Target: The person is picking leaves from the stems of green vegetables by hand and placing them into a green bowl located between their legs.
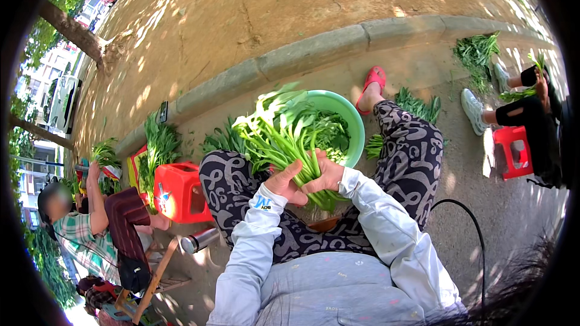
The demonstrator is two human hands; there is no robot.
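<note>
Between my knees, a thick bunch of leafy green vegetable stalks is clasped by both hands. My left hand grips it from the left side, and my right hand closes round it from the right, thumbs near each other. The leaves point up and away from me; the lower stalks show below my hands. Right behind the bunch stands a light green plastic basin with cut greens in it, partly hidden by the leaves. More greens lie on the ground beside my left knee.
A red plastic stool and a steel flask stand at my left. Beyond the basin runs a stone kerb. Greens lie past my right leg. Co-workers sit at both sides, one by another red stool. A black cable curves at right.
</note>
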